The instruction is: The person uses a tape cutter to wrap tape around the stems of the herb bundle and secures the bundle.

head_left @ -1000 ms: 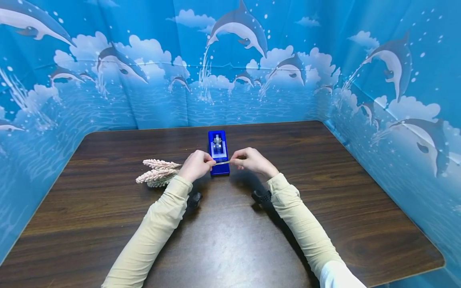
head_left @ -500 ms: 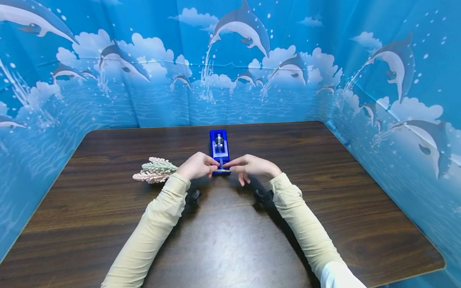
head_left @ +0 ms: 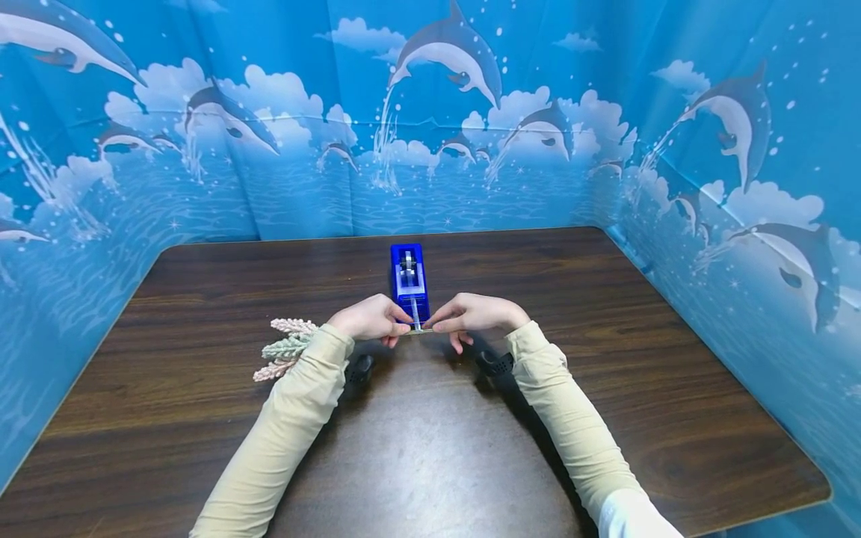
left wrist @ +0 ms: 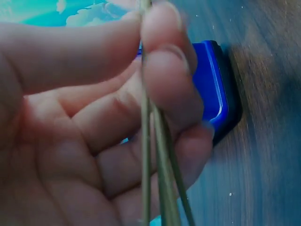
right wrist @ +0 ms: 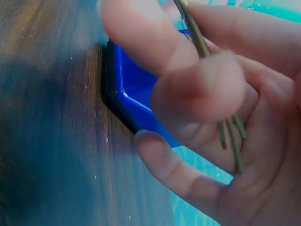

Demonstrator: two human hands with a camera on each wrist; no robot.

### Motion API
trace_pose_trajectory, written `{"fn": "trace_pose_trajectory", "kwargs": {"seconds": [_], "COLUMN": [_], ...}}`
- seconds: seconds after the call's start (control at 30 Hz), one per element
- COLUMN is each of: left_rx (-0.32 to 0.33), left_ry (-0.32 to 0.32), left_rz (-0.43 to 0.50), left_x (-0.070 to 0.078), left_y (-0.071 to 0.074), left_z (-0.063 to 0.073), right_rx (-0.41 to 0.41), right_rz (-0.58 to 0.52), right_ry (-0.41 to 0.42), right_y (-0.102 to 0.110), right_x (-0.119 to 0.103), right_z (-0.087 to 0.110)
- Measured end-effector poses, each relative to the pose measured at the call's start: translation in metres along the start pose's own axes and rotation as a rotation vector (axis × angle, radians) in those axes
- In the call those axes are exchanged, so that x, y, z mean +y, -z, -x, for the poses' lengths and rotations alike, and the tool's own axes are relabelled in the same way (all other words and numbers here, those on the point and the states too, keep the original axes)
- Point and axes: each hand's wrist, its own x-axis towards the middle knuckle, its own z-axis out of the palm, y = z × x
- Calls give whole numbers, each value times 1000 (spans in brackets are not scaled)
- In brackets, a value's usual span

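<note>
A bundle of thin artificial flower stems (head_left: 421, 332) spans both hands, just in front of a blue tape dispenser (head_left: 409, 288). Fuzzy pink and pale green flower heads (head_left: 288, 348) stick out to the left, partly behind the sleeve. My left hand (head_left: 371, 317) pinches the stems between thumb and fingertips; the separate stems (left wrist: 162, 174) run down past the palm in the left wrist view. My right hand (head_left: 479, 314) pinches the other end, where cut stem tips (right wrist: 233, 141) show below the thumb. A strip of clear tape (head_left: 415, 314) stretches from the dispenser to the stems.
The dark wood-grain table (head_left: 430, 441) extends around the hands. Behind and to the right hangs a blue curtain (head_left: 282, 187) printed with dolphins. Black wrist devices (head_left: 494, 364) sit under both wrists.
Both hands have drawn the stems from over the dispenser toward the body, and a length of tape now shows pulled out. The flower heads have turned and spread.
</note>
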Motion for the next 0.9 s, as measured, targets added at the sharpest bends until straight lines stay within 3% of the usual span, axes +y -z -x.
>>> {"fn": "trace_pose_trajectory", "kwargs": {"seconds": [0.13,0.43,0.73,0.9], "left_rx": [52,152,142,156], "left_ry": [9,38,130,131], "left_rz": [-67,-85,9,9], "left_x": [1,3,7,7], "left_y": [0,1,-1,1], "left_z": [1,1,0,1], "right_rx": [9,100,178,215], "right_rz": [52,61,48,10], "right_ry": [45,54,-13,-38], "right_y": [1,1,-2,-2], "right_x": [-1,-2,-3,-2], "right_z": [0,1,-3,-6]}}
